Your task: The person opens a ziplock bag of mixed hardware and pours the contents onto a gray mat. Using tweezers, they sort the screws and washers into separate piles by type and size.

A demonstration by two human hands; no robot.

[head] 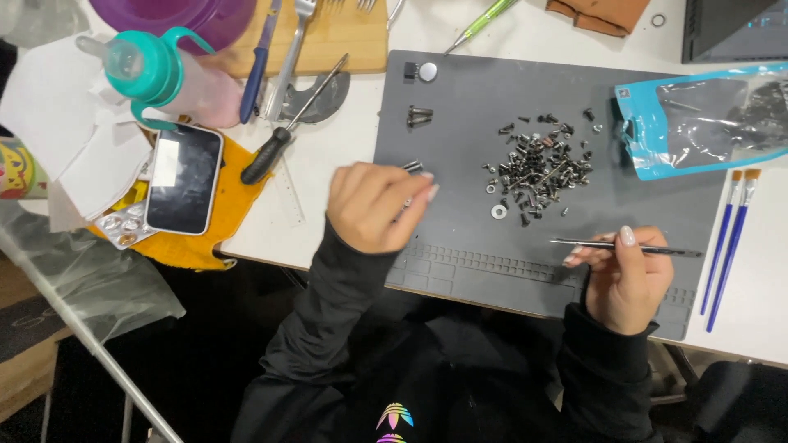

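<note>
A pile of tiny screws (pixel 538 168) lies in the middle of a grey work mat (pixel 476 115). A small washer (pixel 498 212) sits alone just below the pile.

The right hand (pixel 625 283) holds thin tweezers (pixel 624 246). Its fingers pinch them tight, and the tips point left, near the washer but not touching it.

The left hand (pixel 373 205) rests on the left part of the mat. Its fingers are curled in around a small dark metal part (pixel 412 166) that peeks out at the top. I cannot tell how firmly they grip it.

It looks like the sorting step: picking little bits out, one at a time. The next pick would need a steady, gentle pinch, because the screws are tiny and lie close together.

Two bigger bolts (pixel 419 116) lie higher up on the mat. A blue bag (pixel 698 123) and two blue brushes (pixel 730 238) lie to the right. A black screwdriver (pixel 287 131) and a phone (pixel 184 179) lie to the left.
</note>
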